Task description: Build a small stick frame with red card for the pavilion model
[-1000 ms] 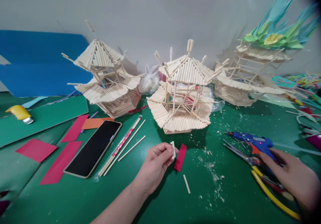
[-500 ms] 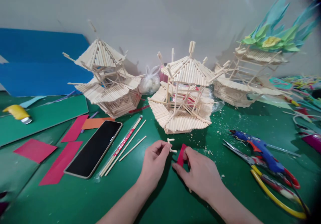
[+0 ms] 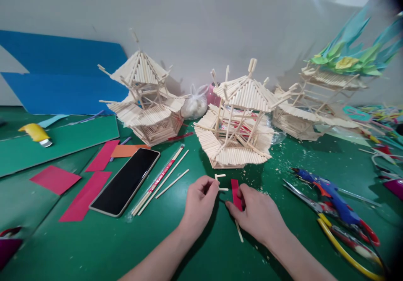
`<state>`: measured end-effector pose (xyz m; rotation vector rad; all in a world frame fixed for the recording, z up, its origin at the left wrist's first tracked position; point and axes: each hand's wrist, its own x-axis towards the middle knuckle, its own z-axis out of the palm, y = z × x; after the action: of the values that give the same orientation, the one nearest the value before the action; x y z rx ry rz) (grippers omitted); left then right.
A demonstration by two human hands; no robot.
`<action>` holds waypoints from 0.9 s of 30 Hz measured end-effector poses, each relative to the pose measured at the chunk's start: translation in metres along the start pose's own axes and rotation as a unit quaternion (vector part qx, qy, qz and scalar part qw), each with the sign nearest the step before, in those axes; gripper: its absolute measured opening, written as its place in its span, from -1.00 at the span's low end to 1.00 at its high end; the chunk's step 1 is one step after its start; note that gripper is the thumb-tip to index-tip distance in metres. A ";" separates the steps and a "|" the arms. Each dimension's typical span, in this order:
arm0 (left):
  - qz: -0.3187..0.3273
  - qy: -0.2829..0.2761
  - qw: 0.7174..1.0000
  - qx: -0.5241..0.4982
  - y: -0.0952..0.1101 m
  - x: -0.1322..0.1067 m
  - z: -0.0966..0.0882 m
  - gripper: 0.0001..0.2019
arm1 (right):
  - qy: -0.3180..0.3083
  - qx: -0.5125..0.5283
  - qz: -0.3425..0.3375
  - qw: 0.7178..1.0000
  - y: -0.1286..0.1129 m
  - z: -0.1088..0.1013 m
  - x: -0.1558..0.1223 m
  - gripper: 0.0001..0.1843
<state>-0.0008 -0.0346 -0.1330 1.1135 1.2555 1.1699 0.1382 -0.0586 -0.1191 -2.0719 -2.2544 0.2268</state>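
Observation:
Pinched in my left hand (image 3: 203, 197) is a small joined piece of wooden sticks (image 3: 221, 182), its short ends poking out past the fingertips. My right hand (image 3: 256, 209) grips a narrow strip of red paper (image 3: 235, 192) between thumb and fingers. A thin wooden stick (image 3: 239, 232) lies on the table just below that hand. Directly beyond both hands stands a pavilion model (image 3: 236, 121) built of wooden sticks. Left of my left hand lie loose chopsticks (image 3: 172, 183) and a chopstick packet (image 3: 159, 176).
A black phone (image 3: 126, 182) and red paper pieces (image 3: 85, 197) lie at left, near a yellow cutter (image 3: 34, 133). Scissors (image 3: 315, 207) and a blue glue gun (image 3: 330, 193) are at right. Two more stick pavilions (image 3: 146, 108) stand behind, one topped with paper leaves (image 3: 343, 60).
The red strip has turned more upright in my right hand, and more of the stick below it shows. The view has shifted slightly, moving the whole scene rightward. My left hand keeps its pinch.

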 end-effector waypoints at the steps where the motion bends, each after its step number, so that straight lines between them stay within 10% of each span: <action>1: 0.001 -0.001 1.000 0.002 0.000 0.000 0.000 -0.83 | -0.001 -0.001 -0.004 1.000 -0.001 -0.001 0.001 -0.84; 16: -0.003 -0.008 1.000 0.011 0.001 -0.002 0.001 -0.82 | -0.003 0.030 0.002 1.000 0.009 0.000 0.007 -0.92; 27: -0.015 -0.007 1.000 -0.004 0.005 -0.002 0.002 -0.81 | 0.008 0.249 0.002 0.968 0.019 0.002 0.006 -0.86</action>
<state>0.0012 -0.0358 -0.1282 1.0913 1.2520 1.1411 0.1558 -0.0508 -0.1247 -1.7991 -1.9212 0.6937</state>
